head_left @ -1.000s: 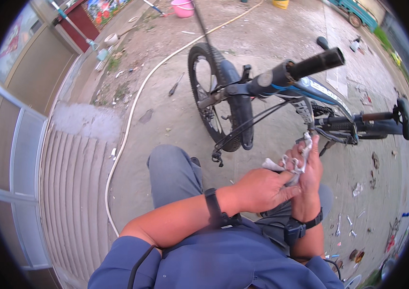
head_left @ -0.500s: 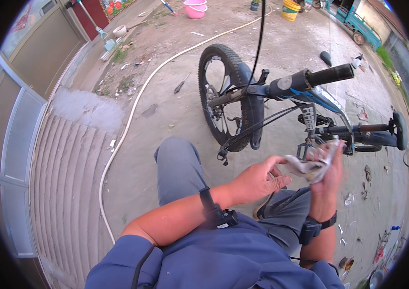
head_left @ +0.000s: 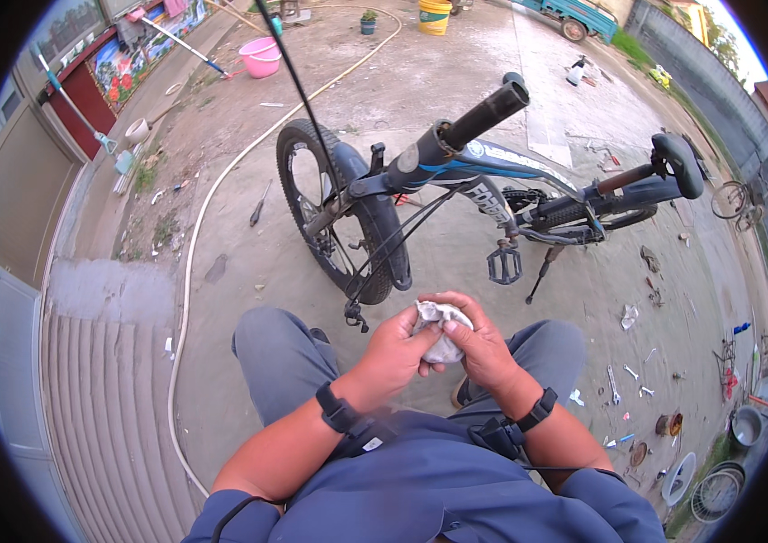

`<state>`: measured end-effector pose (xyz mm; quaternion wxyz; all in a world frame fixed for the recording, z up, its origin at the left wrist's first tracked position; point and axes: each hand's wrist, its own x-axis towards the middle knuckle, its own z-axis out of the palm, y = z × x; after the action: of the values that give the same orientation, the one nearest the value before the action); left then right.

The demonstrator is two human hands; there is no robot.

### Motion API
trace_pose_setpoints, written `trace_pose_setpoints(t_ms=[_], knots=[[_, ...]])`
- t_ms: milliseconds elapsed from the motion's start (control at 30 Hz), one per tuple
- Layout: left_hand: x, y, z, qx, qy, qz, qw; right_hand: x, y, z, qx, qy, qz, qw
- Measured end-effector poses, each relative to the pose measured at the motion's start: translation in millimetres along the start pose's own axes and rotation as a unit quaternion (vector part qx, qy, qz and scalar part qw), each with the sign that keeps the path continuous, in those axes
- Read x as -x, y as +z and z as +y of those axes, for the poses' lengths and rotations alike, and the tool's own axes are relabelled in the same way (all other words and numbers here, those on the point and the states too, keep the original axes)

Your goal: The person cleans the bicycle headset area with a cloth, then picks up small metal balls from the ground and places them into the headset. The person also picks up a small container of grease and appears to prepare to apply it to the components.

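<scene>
The left hand (head_left: 390,353) and right hand (head_left: 483,348) are both closed, fingers and thumbs curled firmly around a bunched white rag (head_left: 443,348) between the knees. Half a second ago, the rag hung looser in the right hand, while the left hand's fingers were spread beside it. The mountain bike (head_left: 493,161) now shows farther left in view; wrenches (head_left: 615,385) lie toward the right-hand edge of the concrete ground (head_left: 257,244).

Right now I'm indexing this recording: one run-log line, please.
left hand: holding crumpled off-white cloth | right hand: holding same cloth | ahead: black-and-blue bicycle | right ground: silver metal wrenches
</scene>
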<state>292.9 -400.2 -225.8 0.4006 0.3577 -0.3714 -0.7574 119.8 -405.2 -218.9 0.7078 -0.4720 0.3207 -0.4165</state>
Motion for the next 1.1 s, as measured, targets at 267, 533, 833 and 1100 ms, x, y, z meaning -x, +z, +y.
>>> trace_pose_setpoints(t_ms=[267, 533, 833, 1100], knots=[[-7.5, -15.1, -7.7, 0.041, -0.02, 0.012, 0.999, 2.9, -32.7, 10.7, 0.038, 0.033, -0.01, 0.999], [-10.7, -29.7, -21.3, 0.034, -0.044, 0.044, 0.997, 2.1, -58.9, 34.4, 0.083, 0.023, 0.062, 0.994], [-14.8, -57.0, -35.3, -0.095, -0.11, 0.117, 0.982, 1.8, -95.7, 14.6, 0.32, 0.149, 0.107, 0.929], [-36.8, -71.9, -83.6, -0.159, -0.189, 0.084, 0.965, -36.0, -125.7, 40.1, 0.596, 0.13, 0.061, 0.79]])
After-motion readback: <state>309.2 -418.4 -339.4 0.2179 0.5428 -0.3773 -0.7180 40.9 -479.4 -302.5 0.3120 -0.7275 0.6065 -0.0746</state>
